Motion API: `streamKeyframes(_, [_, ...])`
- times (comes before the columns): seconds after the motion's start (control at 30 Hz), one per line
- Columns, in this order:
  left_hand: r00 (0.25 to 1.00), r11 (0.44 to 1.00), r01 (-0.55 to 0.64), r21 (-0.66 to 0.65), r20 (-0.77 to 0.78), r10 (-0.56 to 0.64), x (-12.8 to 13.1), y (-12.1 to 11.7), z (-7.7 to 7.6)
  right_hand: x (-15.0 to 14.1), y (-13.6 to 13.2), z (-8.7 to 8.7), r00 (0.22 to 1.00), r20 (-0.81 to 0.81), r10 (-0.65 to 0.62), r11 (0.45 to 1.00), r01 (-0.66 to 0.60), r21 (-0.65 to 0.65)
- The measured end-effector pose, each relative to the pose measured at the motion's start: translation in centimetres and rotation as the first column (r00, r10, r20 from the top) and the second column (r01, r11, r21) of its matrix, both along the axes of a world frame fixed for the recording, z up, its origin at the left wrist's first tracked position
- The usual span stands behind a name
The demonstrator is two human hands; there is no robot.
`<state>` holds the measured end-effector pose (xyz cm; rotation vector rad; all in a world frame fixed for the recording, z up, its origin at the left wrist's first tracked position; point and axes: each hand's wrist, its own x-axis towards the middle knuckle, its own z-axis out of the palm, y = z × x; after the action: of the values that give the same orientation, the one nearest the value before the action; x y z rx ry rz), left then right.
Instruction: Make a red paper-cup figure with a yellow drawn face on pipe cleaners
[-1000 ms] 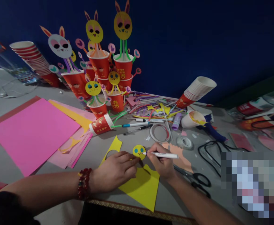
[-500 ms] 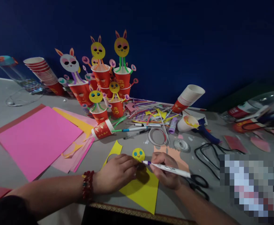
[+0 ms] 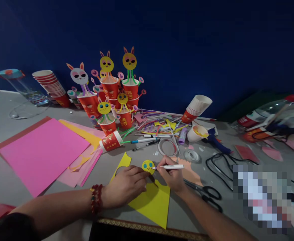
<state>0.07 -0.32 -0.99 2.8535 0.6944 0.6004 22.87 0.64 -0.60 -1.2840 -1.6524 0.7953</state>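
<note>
My right hand [image 3: 174, 178] grips a white marker [image 3: 174, 166], its tip at the right edge of a small yellow paper disc [image 3: 148, 164]. On the disc is a drawn face with blue eyes. My left hand [image 3: 125, 187] lies flat over a yellow paper sheet [image 3: 153, 205], its fingertips by the disc's lower edge; whether they press on it I cannot tell. Under and beside my right wrist lie black-handled scissors [image 3: 211, 193]. Peach paper [image 3: 190, 171] with cut-out edges sits just behind that hand.
Red paper cups with bunny figures [image 3: 110, 90] stand at the back left, near a tipped cup [image 3: 111, 140]. Pink paper sheets [image 3: 43, 154] cover the left side. Pipe cleaners [image 3: 149, 122], tape rolls [image 3: 167, 147], a cup stack [image 3: 197, 107] and a black cable [image 3: 209, 170] lie further right.
The marker has swung from pointing down-right to nearly level, and my right hand has shifted slightly up and left. My left hand stays in place. The camera view has tilted up a little.
</note>
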Motion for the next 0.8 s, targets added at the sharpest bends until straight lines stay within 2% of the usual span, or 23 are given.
streamKeyframes(0.37, [1.000,1.000,0.011,-0.016,-0.007,-0.011,0.00,0.13,0.87,0.09,-0.07,-0.27,0.998,0.054,0.022,1.000,-0.021,-0.017])
streamKeyframes(0.8, [1.000,1.000,-0.003,-0.018,0.012,0.003,0.04,0.07,0.88,0.10,0.00,-0.24,0.996,0.081,0.044,0.999,-0.043,-0.020])
